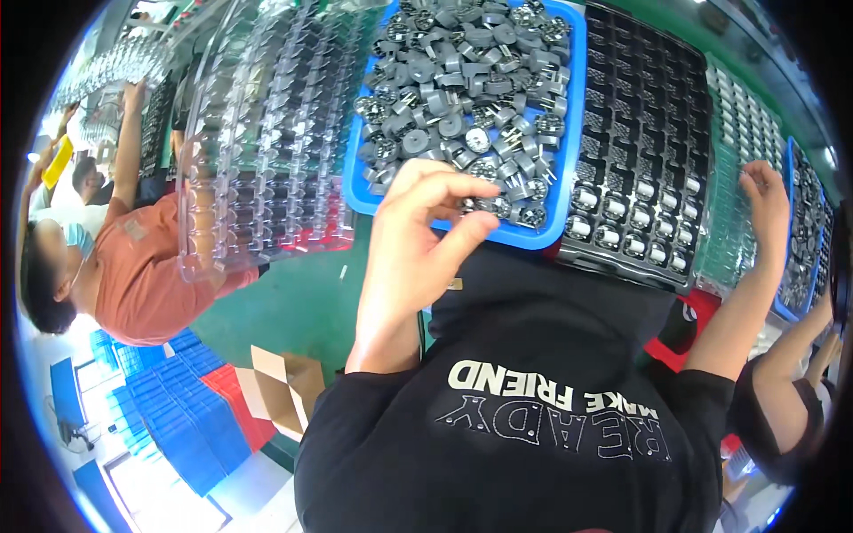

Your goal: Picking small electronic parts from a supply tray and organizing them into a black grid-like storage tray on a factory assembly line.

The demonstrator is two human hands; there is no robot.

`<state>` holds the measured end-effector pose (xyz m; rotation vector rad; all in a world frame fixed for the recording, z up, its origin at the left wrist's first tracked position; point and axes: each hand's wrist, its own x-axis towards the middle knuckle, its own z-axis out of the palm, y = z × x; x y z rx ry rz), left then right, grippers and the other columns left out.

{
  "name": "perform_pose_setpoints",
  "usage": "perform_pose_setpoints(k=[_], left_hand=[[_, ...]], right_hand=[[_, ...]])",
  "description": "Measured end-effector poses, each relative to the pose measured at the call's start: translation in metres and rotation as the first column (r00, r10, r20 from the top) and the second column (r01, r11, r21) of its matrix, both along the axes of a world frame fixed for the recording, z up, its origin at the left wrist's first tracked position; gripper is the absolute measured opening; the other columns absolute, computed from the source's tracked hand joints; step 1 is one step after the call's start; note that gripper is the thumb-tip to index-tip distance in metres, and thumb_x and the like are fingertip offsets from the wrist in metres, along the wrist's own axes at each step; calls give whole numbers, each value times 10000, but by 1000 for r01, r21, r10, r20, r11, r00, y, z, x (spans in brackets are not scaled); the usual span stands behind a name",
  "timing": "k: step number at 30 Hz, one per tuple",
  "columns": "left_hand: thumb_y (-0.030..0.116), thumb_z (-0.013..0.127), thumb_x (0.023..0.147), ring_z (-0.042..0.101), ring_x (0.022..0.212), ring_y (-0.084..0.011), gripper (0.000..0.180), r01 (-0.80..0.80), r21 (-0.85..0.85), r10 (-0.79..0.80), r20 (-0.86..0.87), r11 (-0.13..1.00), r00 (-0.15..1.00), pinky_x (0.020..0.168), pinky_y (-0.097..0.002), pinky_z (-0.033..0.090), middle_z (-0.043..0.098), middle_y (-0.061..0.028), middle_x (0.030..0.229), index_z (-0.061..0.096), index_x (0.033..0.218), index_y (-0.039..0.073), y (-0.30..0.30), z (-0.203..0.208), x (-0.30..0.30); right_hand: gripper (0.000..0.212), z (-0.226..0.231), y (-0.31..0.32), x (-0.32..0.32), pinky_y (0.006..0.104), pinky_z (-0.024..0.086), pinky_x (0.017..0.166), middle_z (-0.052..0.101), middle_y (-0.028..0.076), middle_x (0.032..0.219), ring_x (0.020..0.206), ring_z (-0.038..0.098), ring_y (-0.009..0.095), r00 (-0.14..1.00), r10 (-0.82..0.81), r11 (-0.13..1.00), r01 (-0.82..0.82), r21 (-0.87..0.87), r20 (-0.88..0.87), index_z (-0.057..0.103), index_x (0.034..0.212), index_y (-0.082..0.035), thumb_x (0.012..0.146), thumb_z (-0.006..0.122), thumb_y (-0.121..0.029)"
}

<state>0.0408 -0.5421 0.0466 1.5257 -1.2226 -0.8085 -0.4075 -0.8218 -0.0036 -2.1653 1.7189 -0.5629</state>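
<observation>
left hand (418,240) – fingers pinching 1 grey part at blue tray (569,178) | right hand (766,200) – fingers spread, released, on black tray (640,133)

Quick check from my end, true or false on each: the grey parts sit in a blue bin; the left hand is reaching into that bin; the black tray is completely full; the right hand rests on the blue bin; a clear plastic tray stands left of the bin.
1. The grey parts sit in a blue bin. True.
2. The left hand reaches into that bin. True; its fingertips are at the near edge.
3. The black tray is completely full. False; only its near rows hold parts.
4. The right hand rests on the blue bin. False; it is beyond the black tray.
5. A clear plastic tray stands left of the bin. True.
</observation>
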Motion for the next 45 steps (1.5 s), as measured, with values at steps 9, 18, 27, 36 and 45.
perform_pose_setpoints(k=[9,18,27,36,45], left_hand=[[0,690,936,599,884,-99,174,108,-148,-158,-385,983,909,758,-217,481,630,-83,1171,743,1102,5,-50,-30,-60],[-40,536,997,578,983,-72,259,223,-183,-289,-570,957,769,778,-201,461,621,-112,1221,705,1186,15,-61,7,-91],[98,622,1016,657,1003,-151,316,230,-391,-383,-378,891,843,869,-293,541,644,-130,1223,619,1316,-2,-64,-13,-81],[242,710,968,678,1012,-136,463,175,-290,-331,-680,941,654,865,-260,559,696,-125,1158,561,1288,-56,-54,-9,-86],[289,735,943,692,1027,-164,521,192,-237,-304,-688,952,658,895,-273,555,707,-146,1146,567,1274,-76,-50,-8,-81]], right_hand=[[167,50,122,129,258,551,762,718,120,1065,849,671,129,635,150,973,-229,0,758,651,1124,20,960,658,-9],[256,57,176,186,298,588,869,677,144,1090,972,696,190,213,206,934,-335,-126,955,637,1125,81,883,679,149],[293,50,181,196,295,573,823,691,135,1095,950,691,179,282,232,953,-259,-159,931,645,1158,68,880,736,82],[340,65,169,199,322,538,765,721,148,961,869,685,239,665,558,812,-312,-493,497,733,1001,25,797,866,-212],[348,61,169,199,321,529,731,725,125,926,828,683,238,673,586,787,-341,-514,451,730,987,0,795,862,-258]])
